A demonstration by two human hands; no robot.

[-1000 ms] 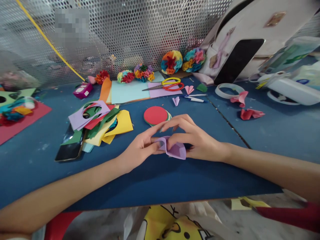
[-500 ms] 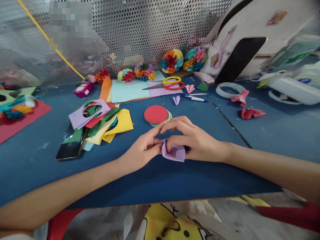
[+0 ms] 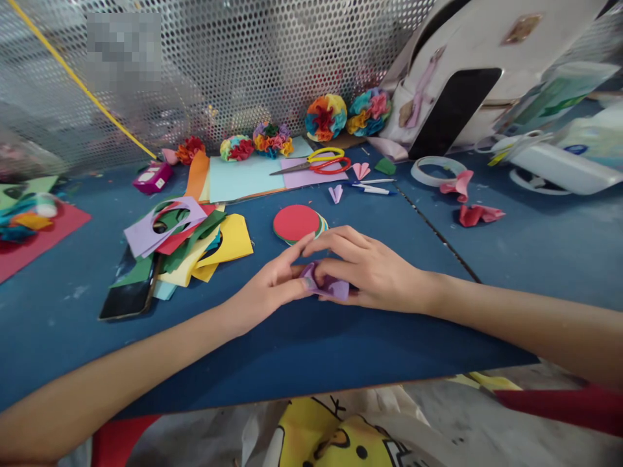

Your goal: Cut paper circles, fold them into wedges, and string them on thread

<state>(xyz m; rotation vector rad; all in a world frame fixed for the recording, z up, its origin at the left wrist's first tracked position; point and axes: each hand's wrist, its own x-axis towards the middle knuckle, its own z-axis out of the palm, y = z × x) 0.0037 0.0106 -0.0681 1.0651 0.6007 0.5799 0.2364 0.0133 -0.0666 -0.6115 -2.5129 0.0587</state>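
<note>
The left hand (image 3: 270, 285) and right hand (image 3: 370, 269) pinch a folded lilac paper (image 3: 327, 285) between their fingers, low over the blue table (image 3: 292, 363), near a stack of paper circles (image 3: 294, 222). Squeezing too hard could crumple it; loosening the fingers could let the folds spring open.

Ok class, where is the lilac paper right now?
In the head view, the lilac paper is held between the left hand and the right hand, just in front of the red circles.
</note>
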